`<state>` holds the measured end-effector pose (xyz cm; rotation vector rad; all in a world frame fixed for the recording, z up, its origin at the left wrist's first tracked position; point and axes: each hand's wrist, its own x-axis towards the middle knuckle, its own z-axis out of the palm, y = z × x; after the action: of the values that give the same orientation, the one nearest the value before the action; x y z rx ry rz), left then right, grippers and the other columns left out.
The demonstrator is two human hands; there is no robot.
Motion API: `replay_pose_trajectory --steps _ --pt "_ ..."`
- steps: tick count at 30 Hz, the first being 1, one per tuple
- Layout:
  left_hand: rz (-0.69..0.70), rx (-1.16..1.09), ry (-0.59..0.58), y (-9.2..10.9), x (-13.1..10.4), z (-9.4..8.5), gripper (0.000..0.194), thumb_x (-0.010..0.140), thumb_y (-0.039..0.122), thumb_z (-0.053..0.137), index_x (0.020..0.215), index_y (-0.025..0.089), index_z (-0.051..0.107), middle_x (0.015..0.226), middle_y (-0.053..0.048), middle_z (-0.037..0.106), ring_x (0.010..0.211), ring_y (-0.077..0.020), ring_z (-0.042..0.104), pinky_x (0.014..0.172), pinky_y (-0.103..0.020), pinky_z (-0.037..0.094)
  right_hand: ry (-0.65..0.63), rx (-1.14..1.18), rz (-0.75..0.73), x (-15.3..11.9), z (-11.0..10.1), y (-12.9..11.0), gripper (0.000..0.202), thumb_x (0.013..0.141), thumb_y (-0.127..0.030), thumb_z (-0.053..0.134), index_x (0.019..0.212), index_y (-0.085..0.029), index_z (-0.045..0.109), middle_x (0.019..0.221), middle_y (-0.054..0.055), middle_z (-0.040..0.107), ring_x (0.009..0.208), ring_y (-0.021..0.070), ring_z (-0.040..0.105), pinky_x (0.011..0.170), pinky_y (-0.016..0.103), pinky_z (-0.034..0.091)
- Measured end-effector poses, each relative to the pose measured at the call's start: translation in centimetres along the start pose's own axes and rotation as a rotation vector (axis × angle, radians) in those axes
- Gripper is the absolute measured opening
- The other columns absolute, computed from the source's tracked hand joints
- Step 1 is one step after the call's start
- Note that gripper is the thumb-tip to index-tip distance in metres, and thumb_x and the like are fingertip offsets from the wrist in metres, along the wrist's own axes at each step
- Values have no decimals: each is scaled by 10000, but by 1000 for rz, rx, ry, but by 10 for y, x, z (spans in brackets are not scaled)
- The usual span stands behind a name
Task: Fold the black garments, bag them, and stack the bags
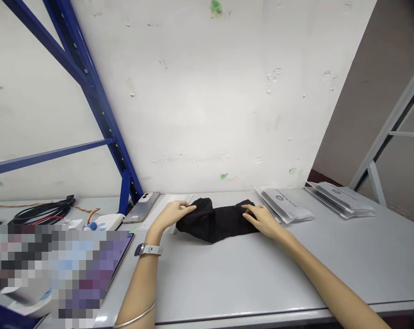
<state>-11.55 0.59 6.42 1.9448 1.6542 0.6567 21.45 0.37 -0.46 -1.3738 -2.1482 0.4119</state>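
A black cloth item (223, 221) lies bunched on the grey table, raised at its left end and flatter toward the right. At its left end is my left hand (174, 214), thumb and fingers apart around the edge of the fabric; what lies under the fingers is partly hidden. My right hand (261, 220) rests on the right end of the cloth with its fingers bent and spread, touching the fabric. Behind my left hand lies a white translucent bag (155, 217), flat on the table and partly covered by the hand.
Packaged grey bags lie in two piles at the right, one nearer (287, 205) and one farther (343, 199). A phone (143, 208), coiled black cables (44, 211) and a power strip (107, 221) sit left, beside a blue rack post (100, 100). A white wall (207, 100) stands behind.
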Motion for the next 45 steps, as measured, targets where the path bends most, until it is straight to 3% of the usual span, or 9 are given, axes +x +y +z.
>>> replay_pose_trajectory --steps 6,12,17,21,25,29,34,40,45 --pt "-27 98 -127 -25 4 -7 238 609 402 637 546 186 558 459 56 410 512 -131 413 523 -246 260 85 -77 39 1 -5 8 326 901 -370 410 1082 -237 647 642 8 619 673 216 598 731 363 443" --pt "38 -57 -41 -29 15 9 307 709 449 573 797 169 664 830 -49 683 836 -232 605 735 -302 426 145 -266 12 2 -2 23 286 857 -278 473 1109 -236 603 1066 82 642 1054 271 543 915 445 355" --pt "55 -61 42 -30 26 26 223 685 365 575 779 174 640 783 -49 675 825 -239 617 742 -320 447 94 -267 -3 2 -2 30 194 836 -226 462 916 -240 638 975 69 635 999 259 539 883 436 366" --pt "86 -163 42 -24 20 18 208 711 371 551 806 188 577 805 -17 635 819 -206 588 738 -297 431 161 -167 15 6 -5 31 196 783 -199 455 852 -241 633 860 45 624 910 241 548 842 420 395" --pt "126 -300 -108 -10 4 0 253 771 435 530 862 199 541 817 3 617 812 -185 565 704 -276 408 203 212 50 6 -24 23 233 750 -251 480 916 -227 641 785 24 611 798 208 578 797 378 441" --pt "156 -455 -235 -6 -11 -16 341 739 523 583 847 208 511 748 -10 637 736 -183 578 677 -287 414 131 639 67 -6 -54 17 351 741 -434 575 1029 -240 627 819 52 630 748 212 595 679 351 471" --pt "206 -632 -464 -10 -21 -24 658 638 712 593 1009 174 513 732 -96 703 570 -249 641 650 -389 471 -97 828 124 -19 -71 13 729 655 -754 457 1131 -216 581 686 51 642 446 172 549 462 336 428" --pt "86 -480 -626 6 -19 -15 480 789 579 564 1047 174 580 904 -122 728 722 -240 697 707 -344 487 -462 621 152 -14 -61 -8 410 793 -549 554 986 -204 666 846 80 715 618 187 660 551 294 479" --pt "-33 -267 -584 10 -15 -5 440 758 562 602 1008 201 637 958 -84 723 906 -245 679 778 -316 476 -376 303 63 -10 -44 -7 280 828 -459 540 864 -245 716 783 38 711 641 187 633 550 287 459"
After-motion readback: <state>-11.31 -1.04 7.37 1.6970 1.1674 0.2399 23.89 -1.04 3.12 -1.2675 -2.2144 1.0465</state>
